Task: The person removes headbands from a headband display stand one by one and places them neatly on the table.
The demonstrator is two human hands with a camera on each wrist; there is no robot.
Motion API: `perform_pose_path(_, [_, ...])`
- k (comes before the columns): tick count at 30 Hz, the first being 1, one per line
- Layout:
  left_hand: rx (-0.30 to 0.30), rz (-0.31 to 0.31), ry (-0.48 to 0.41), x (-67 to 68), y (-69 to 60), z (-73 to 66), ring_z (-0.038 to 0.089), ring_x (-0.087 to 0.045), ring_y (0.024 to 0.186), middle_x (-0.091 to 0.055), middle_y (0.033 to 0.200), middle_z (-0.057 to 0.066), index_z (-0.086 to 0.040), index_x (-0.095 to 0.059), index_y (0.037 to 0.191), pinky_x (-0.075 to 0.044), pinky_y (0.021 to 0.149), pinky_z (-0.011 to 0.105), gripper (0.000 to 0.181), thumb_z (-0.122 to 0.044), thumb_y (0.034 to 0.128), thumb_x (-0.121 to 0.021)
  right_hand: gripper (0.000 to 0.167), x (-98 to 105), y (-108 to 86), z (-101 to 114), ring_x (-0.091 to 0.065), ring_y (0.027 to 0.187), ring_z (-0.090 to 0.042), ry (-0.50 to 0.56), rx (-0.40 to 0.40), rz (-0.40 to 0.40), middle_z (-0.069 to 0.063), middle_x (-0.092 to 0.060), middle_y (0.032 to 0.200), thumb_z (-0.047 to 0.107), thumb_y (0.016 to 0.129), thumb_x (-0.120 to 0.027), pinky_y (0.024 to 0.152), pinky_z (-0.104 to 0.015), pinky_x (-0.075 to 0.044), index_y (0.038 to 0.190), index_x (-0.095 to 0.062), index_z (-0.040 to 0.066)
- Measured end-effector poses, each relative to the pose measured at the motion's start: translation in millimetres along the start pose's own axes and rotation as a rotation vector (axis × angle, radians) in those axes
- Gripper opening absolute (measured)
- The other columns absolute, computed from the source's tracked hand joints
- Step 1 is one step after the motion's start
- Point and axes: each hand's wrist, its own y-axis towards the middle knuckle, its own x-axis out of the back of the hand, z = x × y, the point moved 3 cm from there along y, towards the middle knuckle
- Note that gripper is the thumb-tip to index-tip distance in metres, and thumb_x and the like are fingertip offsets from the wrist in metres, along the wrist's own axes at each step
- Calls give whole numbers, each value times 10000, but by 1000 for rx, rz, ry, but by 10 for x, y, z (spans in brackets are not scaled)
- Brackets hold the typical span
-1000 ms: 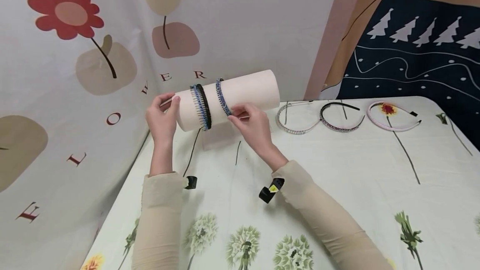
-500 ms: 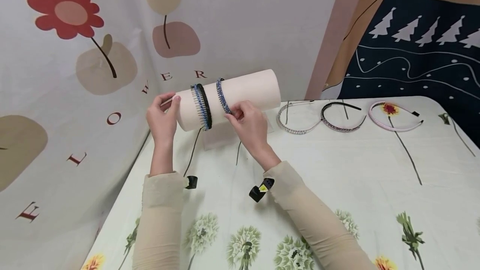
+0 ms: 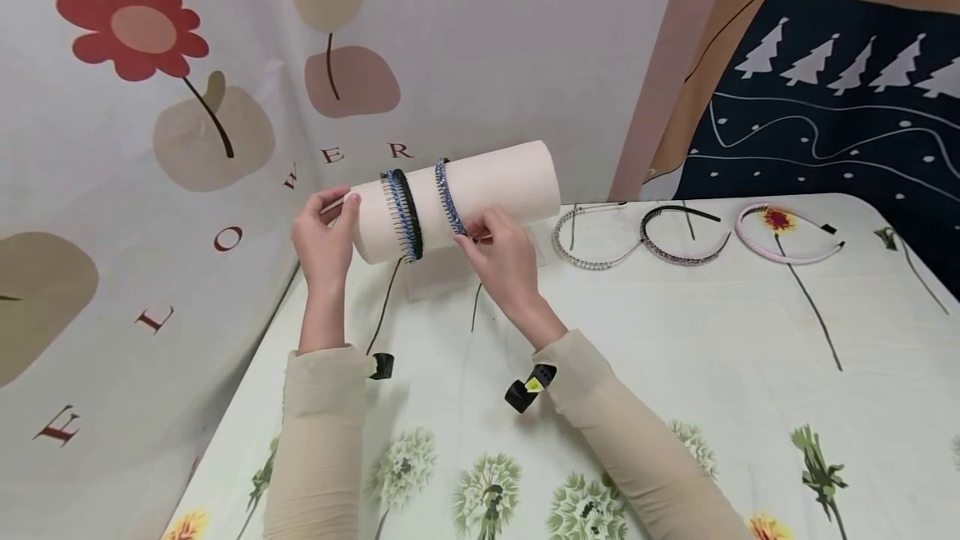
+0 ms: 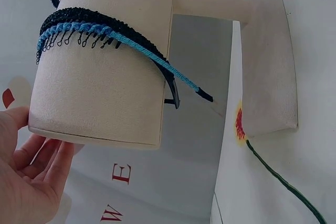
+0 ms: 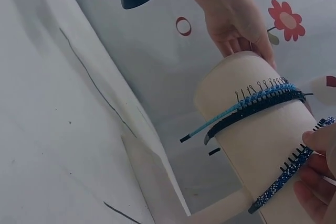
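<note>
A cream cylindrical headband stand (image 3: 510,177) lies crosswise, raised above the table on a stem and flat base (image 4: 268,61). My left hand (image 3: 324,244) grips its left end, thumb on the outside and fingers at the rim. Around the stand, close together, sit a light blue headband (image 5: 220,118) with looped wire teeth and a black headband (image 4: 89,15). Farther right is a glittery dark blue headband (image 3: 447,198) with short comb teeth. My right hand (image 3: 504,261) pinches its near side between thumb and fingers; in the right wrist view the fingers partly cover that band.
On the table (image 3: 675,315), right of the stand, lie a silvery beaded headband (image 3: 588,262), a black one with a jewelled side (image 3: 682,258) and a pink one (image 3: 795,257). A patterned cloth wall (image 3: 487,40) rises close behind the stand.
The glittery blue headband has shifted very slightly right along the stand. My right hand and wrist have moved a little left overall while staying at that band. The left hand holds still.
</note>
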Motion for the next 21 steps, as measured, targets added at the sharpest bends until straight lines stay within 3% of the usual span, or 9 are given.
perform_pose_path(5, [1, 0, 4, 6, 4, -2, 183, -640, 1216, -646, 1342, 53, -133, -660, 1258, -498, 1075, 374, 371, -362, 967, -639, 139, 61, -18, -39, -719, 894, -192, 59, -21, 21, -76, -704, 936, 157, 903, -739, 831, -244, -589, 950, -659, 53])
perform_pose_path(14, [9, 1, 0, 14, 1, -6, 186, -641, 1216, -651, 1340, 46, -143, -670, 1251, -500, 1072, 381, 370, -372, 962, -644, 131, 209, -85, -146, -719, 892, -204, 113, -42, 22, -97, -713, 937, 124, 899, -739, 809, -252, -599, 961, -665, 36])
perform_pose_path(21, [-42, -17, 3, 11, 1, -9, 197, -672, 1180, -677, 1303, 63, -89, -687, 1216, -518, 1046, 371, 353, -330, 960, -658, 108, 359, -143, -203, -707, 864, -210, 130, -19, 7, -106, -709, 913, 96, 894, -738, 793, -277, -605, 946, -671, 30])
